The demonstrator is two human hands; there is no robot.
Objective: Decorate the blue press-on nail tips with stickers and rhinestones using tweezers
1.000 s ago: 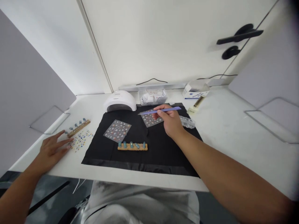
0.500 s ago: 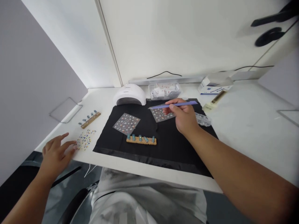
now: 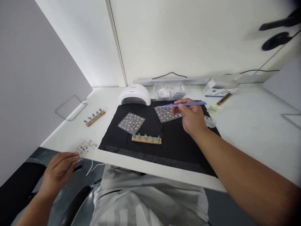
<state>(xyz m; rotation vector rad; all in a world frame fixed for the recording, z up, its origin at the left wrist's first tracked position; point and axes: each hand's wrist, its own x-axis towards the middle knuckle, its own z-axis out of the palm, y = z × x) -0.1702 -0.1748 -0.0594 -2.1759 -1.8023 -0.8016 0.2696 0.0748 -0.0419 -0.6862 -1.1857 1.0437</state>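
Observation:
At the table's front left edge, my left hand (image 3: 58, 171) pinches the near corner of a clear sticker sheet (image 3: 86, 148) dotted with small blue and yellow designs. My right hand (image 3: 191, 117), above the black mat (image 3: 113, 138), grips purple tweezers (image 3: 188, 104) whose tips point left. Beneath the tips lies a sticker sheet (image 3: 166, 115) with small pale designs, partly covered by my right hand. A similar sheet (image 3: 131, 123) rests to its left. In front of them stands a wooden strip (image 3: 147, 140) with several teal nail tips (image 3: 145, 137) on it.
A white nail lamp (image 3: 134, 93) and a clear box of packets (image 3: 170, 92) stand at the back. Another strip with nail tips (image 3: 95, 118) lies left of the mat. A clear case (image 3: 210, 121), a yellowish packet (image 3: 219, 103) and an open carton (image 3: 219, 89) are at the right.
My left hand has closed on the patterned sheet and shifted its corner toward and past the table's front edge. My right hand still holds the tweezers over the mat. The view has shifted slightly.

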